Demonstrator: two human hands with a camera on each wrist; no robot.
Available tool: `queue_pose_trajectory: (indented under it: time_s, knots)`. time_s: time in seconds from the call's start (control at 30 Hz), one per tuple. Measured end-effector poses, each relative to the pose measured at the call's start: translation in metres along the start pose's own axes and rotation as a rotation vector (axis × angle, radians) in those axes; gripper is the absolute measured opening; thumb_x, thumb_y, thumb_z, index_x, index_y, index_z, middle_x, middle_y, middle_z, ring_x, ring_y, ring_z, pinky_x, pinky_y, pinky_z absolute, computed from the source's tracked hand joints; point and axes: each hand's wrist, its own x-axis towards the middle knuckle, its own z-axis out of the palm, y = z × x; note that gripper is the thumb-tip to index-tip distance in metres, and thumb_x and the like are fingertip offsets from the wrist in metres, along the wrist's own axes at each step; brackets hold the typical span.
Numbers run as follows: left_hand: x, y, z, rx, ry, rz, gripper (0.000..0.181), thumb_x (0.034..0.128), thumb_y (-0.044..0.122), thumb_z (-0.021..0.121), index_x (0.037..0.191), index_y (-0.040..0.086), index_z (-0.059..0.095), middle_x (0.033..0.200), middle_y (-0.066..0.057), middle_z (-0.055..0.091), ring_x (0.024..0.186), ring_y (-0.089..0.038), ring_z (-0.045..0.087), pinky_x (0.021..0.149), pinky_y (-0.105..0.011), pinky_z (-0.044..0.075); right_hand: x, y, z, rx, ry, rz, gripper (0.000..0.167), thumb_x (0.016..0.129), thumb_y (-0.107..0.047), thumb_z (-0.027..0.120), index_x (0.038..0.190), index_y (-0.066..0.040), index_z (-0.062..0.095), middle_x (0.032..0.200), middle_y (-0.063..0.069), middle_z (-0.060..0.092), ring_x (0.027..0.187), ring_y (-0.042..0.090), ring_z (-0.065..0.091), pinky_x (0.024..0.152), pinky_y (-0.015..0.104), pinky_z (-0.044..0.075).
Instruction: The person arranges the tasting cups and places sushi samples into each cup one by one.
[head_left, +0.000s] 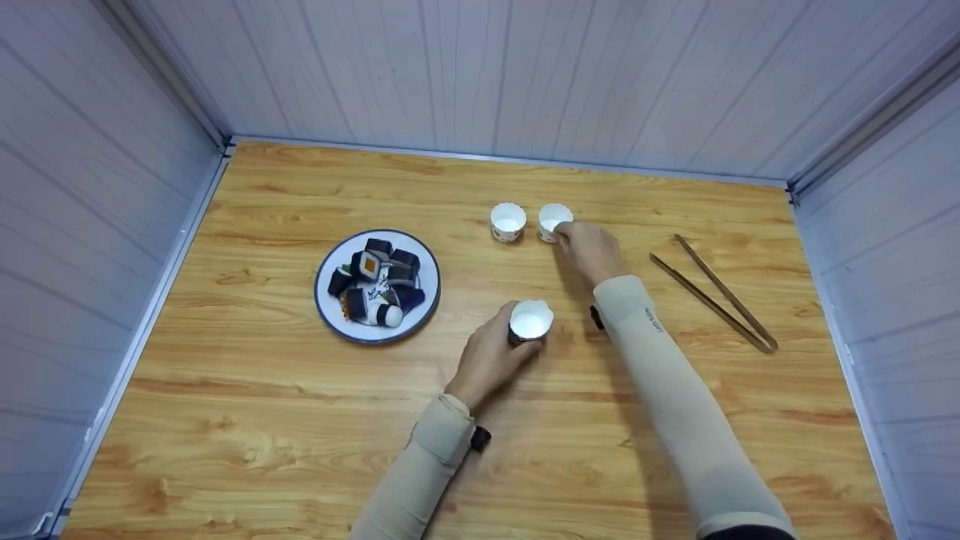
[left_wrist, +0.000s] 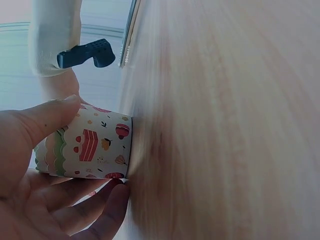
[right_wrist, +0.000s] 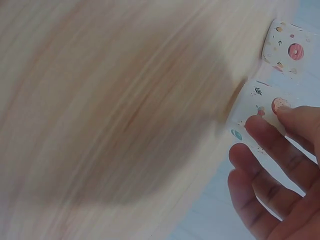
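My left hand [head_left: 491, 360] grips a stack of nested paper baking cups [left_wrist: 97, 142], white with cake and fruit prints. Several scalloped rims show at the stack's top, and its base is at the tabletop. Farther back, my right hand [head_left: 592, 251] pinches the near rim of a single paper cup [head_left: 555, 217] standing upright on the table. Thumb and index finger are at that cup [right_wrist: 260, 107] in the right wrist view, the other fingers loosely bent below. Just left of it stands another paper cup [head_left: 508, 223], upright, with a small gap between the two.
To the left, a blue-rimmed white plate [head_left: 330, 315] carries several sushi pieces [head_left: 367, 264]. Metal tongs [head_left: 716, 296] lie spread on the right of the wooden table [head_left: 247, 420]. Pale panel walls [head_left: 465, 75] bound the back and both sides.
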Motion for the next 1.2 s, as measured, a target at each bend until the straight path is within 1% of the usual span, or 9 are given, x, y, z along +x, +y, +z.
queue_pose_trajectory:
  time_s: [0.17,0.3,0.4,0.53,0.73,0.83,0.93,1.03,1.2]
  knots:
    - [0.0,0.0,0.0,-0.004,-0.001,0.0,0.064,0.0874,0.03,0.08,0.142,0.014,0.05,0.132,-0.006,0.062,0.122,-0.022,0.058,0.1,-0.042,0.048,-0.004,-0.004,-0.001,-0.036,0.027,-0.012,0.021,0.101,-0.018,0.062,0.116,-0.012,0.075,0.104,0.012,0.074,0.08,0.029,0.067,0.068,0.048,0.054]
    - [-0.001,0.0,0.001,-0.004,-0.007,-0.003,0.065,0.0873,0.03,0.08,0.142,0.014,0.051,0.132,-0.006,0.062,0.122,-0.022,0.058,0.1,-0.042,0.048,-0.023,-0.011,-0.01,-0.053,0.115,-0.063,0.022,0.1,-0.017,0.063,0.118,-0.01,0.074,0.1,0.013,0.074,0.07,0.029,0.066,0.058,0.047,0.054]
    - [0.0,0.0,0.001,0.007,-0.007,0.003,0.063,0.0872,0.03,0.08,0.141,0.014,0.051,0.132,-0.006,0.062,0.121,-0.022,0.058,0.1,-0.043,0.048,-0.046,-0.02,-0.021,-0.055,0.205,-0.129,0.017,0.1,-0.016,0.064,0.108,-0.009,0.076,0.09,0.011,0.074,0.063,0.027,0.063,0.051,0.044,0.051]
    - [0.001,-0.001,0.0,0.017,-0.008,0.001,0.063,0.0871,0.029,0.08,0.141,0.014,0.051,0.132,-0.005,0.062,0.122,-0.021,0.058,0.1,-0.042,0.048,-0.082,-0.031,-0.033,-0.066,0.305,-0.24,0.013,0.098,-0.014,0.066,0.099,-0.008,0.077,0.082,0.008,0.072,0.063,0.025,0.064,0.05,0.041,0.051]
    - [0.001,-0.001,0.0,-0.016,-0.01,0.0,0.062,0.0872,0.028,0.08,0.141,0.015,0.051,0.132,-0.004,0.062,0.123,-0.02,0.057,0.101,-0.041,0.047,-0.138,-0.042,-0.032,-0.066,0.419,-0.378,0.008,0.092,-0.01,0.073,0.096,-0.006,0.077,0.073,0.006,0.068,0.056,0.022,0.058,0.048,0.035,0.049]
    - [0.0,-0.002,0.001,-0.017,-0.012,0.0,0.061,0.0873,0.028,0.08,0.14,0.015,0.052,0.132,-0.003,0.062,0.123,-0.02,0.057,0.101,-0.042,0.047,-0.162,-0.044,-0.024,-0.039,0.418,-0.404,0.007,0.089,-0.01,0.076,0.095,-0.007,0.077,0.072,0.004,0.067,0.056,0.018,0.057,0.048,0.032,0.048]
    - [0.0,-0.003,0.002,-0.012,-0.006,0.002,0.059,0.0877,0.029,0.08,0.139,0.016,0.053,0.131,-0.003,0.062,0.123,-0.019,0.057,0.102,-0.042,0.047,-0.177,-0.045,-0.015,-0.022,0.4,-0.418,0.009,0.088,-0.011,0.077,0.096,-0.007,0.078,0.073,0.002,0.067,0.057,0.018,0.058,0.049,0.032,0.049]
    - [0.001,-0.003,0.002,-0.018,0.006,0.007,0.058,0.088,0.029,0.08,0.139,0.017,0.053,0.131,-0.003,0.062,0.123,-0.019,0.057,0.101,-0.042,0.047,-0.181,-0.046,-0.009,-0.025,0.397,-0.424,0.009,0.088,-0.011,0.077,0.097,-0.008,0.078,0.074,0.001,0.066,0.059,0.019,0.058,0.049,0.034,0.049]
    - [0.001,-0.002,0.001,-0.018,0.01,0.011,0.057,0.0881,0.027,0.079,0.138,0.016,0.054,0.131,-0.003,0.063,0.122,-0.02,0.057,0.101,-0.042,0.047,-0.177,-0.05,-0.002,-0.018,0.371,-0.447,0.013,0.086,-0.009,0.079,0.099,-0.008,0.078,0.076,0.001,0.066,0.061,0.019,0.057,0.049,0.034,0.049]
